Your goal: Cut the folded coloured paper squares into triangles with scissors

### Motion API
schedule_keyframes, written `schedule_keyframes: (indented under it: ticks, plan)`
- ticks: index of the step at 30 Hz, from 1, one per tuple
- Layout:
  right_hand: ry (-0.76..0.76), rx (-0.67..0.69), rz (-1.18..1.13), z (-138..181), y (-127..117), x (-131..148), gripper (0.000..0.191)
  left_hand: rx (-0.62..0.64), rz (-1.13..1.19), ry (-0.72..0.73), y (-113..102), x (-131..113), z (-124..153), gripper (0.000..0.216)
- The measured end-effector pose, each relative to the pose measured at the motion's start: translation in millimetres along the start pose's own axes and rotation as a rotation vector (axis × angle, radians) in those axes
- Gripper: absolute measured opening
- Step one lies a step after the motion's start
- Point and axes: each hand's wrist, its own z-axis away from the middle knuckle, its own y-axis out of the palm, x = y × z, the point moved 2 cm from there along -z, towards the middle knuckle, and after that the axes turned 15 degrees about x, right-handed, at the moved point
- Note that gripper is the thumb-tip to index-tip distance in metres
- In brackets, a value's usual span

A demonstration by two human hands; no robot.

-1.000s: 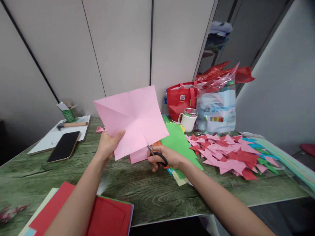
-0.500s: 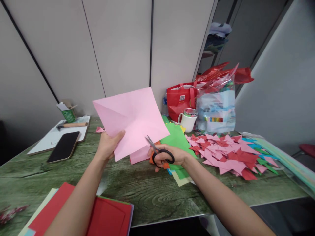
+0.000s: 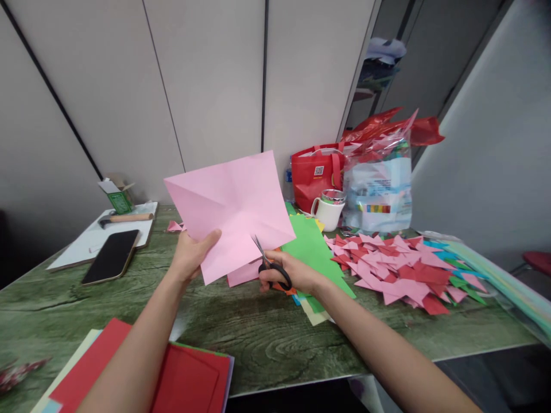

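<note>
My left hand (image 3: pixel 192 256) pinches the lower left edge of a creased pink paper sheet (image 3: pixel 232 209) and holds it up above the table. My right hand (image 3: pixel 293 274) grips black-handled scissors (image 3: pixel 269 261) whose blades cut into the sheet's lower edge along a fold line. A smaller pink piece (image 3: pixel 243 272) lies on the table just under the sheet. Beside my right hand lies a stack of coloured sheets with a green sheet (image 3: pixel 312 246) on top.
A heap of pink, red and green paper triangles (image 3: pixel 400 267) covers the right of the green wood-grain table (image 3: pixel 258 332). A white mug (image 3: pixel 329 210), red bag (image 3: pixel 314 172) and plastic bag (image 3: pixel 379 183) stand behind. Phone (image 3: pixel 112 256), hammer (image 3: pixel 124 218) and small green box (image 3: pixel 118 198) lie left; red sheets (image 3: pixel 185 378) near me.
The scissors opened and drew back half a second ago, then moved into the pink sheet's lower edge again with the blades closing. The sheet tilted slightly; my left hand stayed put.
</note>
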Motion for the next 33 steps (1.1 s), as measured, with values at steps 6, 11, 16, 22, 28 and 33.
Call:
schedule_keyframes:
  ticks: [6, 11, 16, 22, 28, 33]
  plan:
    - [-0.011, -0.071, 0.047, -2, 6, 5, 0.027, 0.074, -0.041, 0.007, 1, 5, 1, 0.04]
    - [-0.009, -0.13, 0.089, -4, 5, 3, 0.028, 0.16, -0.077, -0.022, 5, 8, 3, 0.039]
    - [-0.084, -0.221, 0.053, -9, 4, -1, 0.035, 0.192, -0.11, 0.008, 9, 6, 6, 0.039]
    - [-0.142, -0.268, 0.074, -11, 4, -6, 0.034, 0.189, -0.105, 0.035, 10, 6, 7, 0.039]
    - [-0.164, -0.274, 0.085, -13, 2, -13, 0.038, 0.169, -0.134, 0.034, 10, 4, 8, 0.039]
    - [-0.168, -0.283, 0.115, -14, 0, -18, 0.035, 0.184, -0.108, 0.044, 11, 3, 8, 0.038]
